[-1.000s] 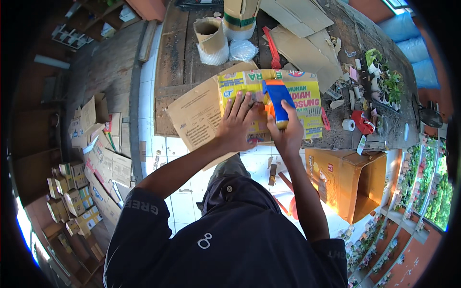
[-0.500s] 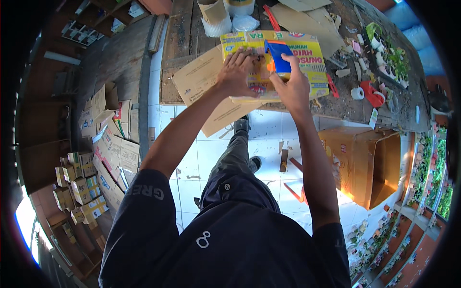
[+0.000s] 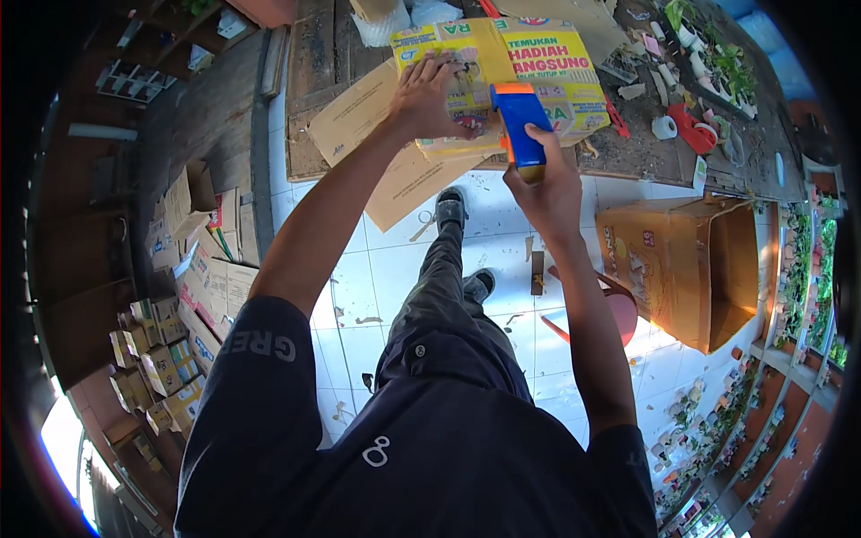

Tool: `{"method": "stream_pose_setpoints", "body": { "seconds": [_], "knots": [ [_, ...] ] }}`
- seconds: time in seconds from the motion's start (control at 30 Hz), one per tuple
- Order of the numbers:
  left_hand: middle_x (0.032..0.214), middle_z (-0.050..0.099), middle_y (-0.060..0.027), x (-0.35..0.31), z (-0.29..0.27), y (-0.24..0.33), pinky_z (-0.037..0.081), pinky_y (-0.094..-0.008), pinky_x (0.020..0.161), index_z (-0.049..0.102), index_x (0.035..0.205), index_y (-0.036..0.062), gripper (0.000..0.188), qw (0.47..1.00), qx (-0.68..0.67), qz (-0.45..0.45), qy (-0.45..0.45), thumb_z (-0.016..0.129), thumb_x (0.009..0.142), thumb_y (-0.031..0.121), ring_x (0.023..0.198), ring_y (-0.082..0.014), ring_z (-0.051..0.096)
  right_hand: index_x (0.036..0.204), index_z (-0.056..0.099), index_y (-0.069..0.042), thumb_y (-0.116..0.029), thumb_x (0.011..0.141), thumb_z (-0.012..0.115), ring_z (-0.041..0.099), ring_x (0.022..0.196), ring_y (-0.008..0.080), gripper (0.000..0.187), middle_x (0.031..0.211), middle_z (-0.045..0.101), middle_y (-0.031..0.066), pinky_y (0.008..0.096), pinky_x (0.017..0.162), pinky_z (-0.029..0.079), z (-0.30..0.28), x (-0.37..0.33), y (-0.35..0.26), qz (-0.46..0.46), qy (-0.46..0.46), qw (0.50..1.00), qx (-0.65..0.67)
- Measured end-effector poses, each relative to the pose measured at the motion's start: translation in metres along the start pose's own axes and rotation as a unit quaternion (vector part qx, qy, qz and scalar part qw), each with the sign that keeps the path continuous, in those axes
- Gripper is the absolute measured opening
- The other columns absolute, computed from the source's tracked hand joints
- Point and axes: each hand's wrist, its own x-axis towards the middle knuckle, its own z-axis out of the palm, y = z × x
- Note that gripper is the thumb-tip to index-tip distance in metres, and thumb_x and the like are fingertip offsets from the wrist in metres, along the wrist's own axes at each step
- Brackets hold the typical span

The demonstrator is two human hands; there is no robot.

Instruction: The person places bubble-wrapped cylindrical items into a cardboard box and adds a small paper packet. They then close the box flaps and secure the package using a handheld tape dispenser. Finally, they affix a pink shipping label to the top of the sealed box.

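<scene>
1. The wooden workbench fills the top of the view, and its right side is crowded with scraps and a tray of small potted plants.
2. Down on the white tiled floor, a big open carton sits right of the right forearm, its mouth turned to the right.
3. Nearer that forearm, and partly hidden by it, here's a reddish stool.
4. And there's the yellow package, lying on the bench near its front edge, a tan strip running down its middle.
5. A brown cardboard sheet pokes out from under the package's left side, overhanging the bench edge.
6. Left hand: arm stretched forward, palm down on the package's left part, fingers spread apart, thumb pointing right.
7. Right hand: arm reaching up and slightly inward, fingers clamped round the lower end of a tape dispenser, thumb along its side.
8. That blue tape dispenser slants over the package's near part, orange end pointing away from the person.
9. Off to the right, a red tape dispenser lies well apart from the package.
10. Just beside the package's right edge, a slim red tool; a white roll sits by the red dispenser.
</scene>
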Motion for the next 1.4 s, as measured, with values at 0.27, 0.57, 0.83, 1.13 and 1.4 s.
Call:
{"method": "stream_pose_setpoints", "body": {
  "seconds": [0.27, 0.57, 0.83, 1.13, 1.4],
  "knots": [
    [0.163, 0.032, -0.0123, 0.003, 0.005, -0.005, 0.018, -0.0496, 0.127, 0.038, 0.153, 0.0140, 0.127, 1.000, 0.020, 0.006, 0.000, 0.088, 0.052, 0.071, 0.155, -0.0348, 0.021, 0.132, 0.059, -0.014, -0.017, 0.077, 0.077, 0.071, 0.084, 0.0421, 0.058, 0.093, 0.071, 0.0219, 0.0454, 0.072, 0.057, -0.006, -0.033, 0.002, 0.078, -0.008, 0.996, 0.038],
    [0.163, 0.032, -0.0132, 0.003, 0.006, -0.005, 0.017, -0.0476, 0.127, 0.039, 0.152, 0.0128, 0.124, 1.000, 0.011, 0.010, 0.007, 0.090, 0.052, 0.066, 0.155, -0.0351, 0.021, 0.132, 0.061, -0.010, -0.010, 0.078, 0.081, 0.072, 0.086, 0.0395, 0.058, 0.103, 0.070, 0.0220, 0.0425, 0.074, 0.058, -0.020, -0.101, 0.013, 0.035, 0.010, 0.998, 0.051],
    [0.164, 0.028, -0.0136, 0.004, 0.006, -0.005, 0.017, -0.0494, 0.128, 0.036, 0.154, 0.0135, 0.126, 1.000, 0.023, 0.014, -0.007, 0.088, 0.054, 0.069, 0.155, -0.0356, 0.018, 0.139, 0.056, -0.016, -0.005, 0.076, 0.084, 0.070, 0.083, 0.0360, 0.070, 0.104, 0.066, 0.0204, 0.0410, 0.070, 0.056, -0.006, -0.175, 0.059, -0.012, 0.033, 0.995, 0.095],
    [0.165, 0.026, -0.0164, 0.004, 0.003, -0.005, 0.016, -0.0512, 0.127, 0.030, 0.158, 0.0224, 0.128, 1.000, -0.015, 0.023, -0.007, 0.091, 0.054, 0.063, 0.155, -0.0387, 0.017, 0.137, 0.058, -0.016, -0.009, 0.075, 0.087, 0.067, 0.084, 0.0344, 0.069, 0.102, 0.056, 0.0177, 0.0429, 0.066, 0.055, -0.005, -0.204, 0.076, -0.041, 0.058, 0.997, 0.008],
    [0.166, 0.021, -0.0222, 0.004, 0.000, -0.004, 0.015, -0.0567, 0.126, 0.028, 0.159, 0.0436, 0.121, 0.998, -0.013, 0.046, -0.027, 0.091, 0.057, 0.062, 0.154, -0.0484, 0.013, 0.146, 0.056, -0.019, -0.011, 0.075, 0.082, 0.064, 0.082, 0.0380, 0.075, 0.099, 0.055, 0.0187, 0.0437, 0.068, 0.055, -0.007, -0.225, 0.071, 0.054, -0.017, 0.998, 0.006]
  ]
}}
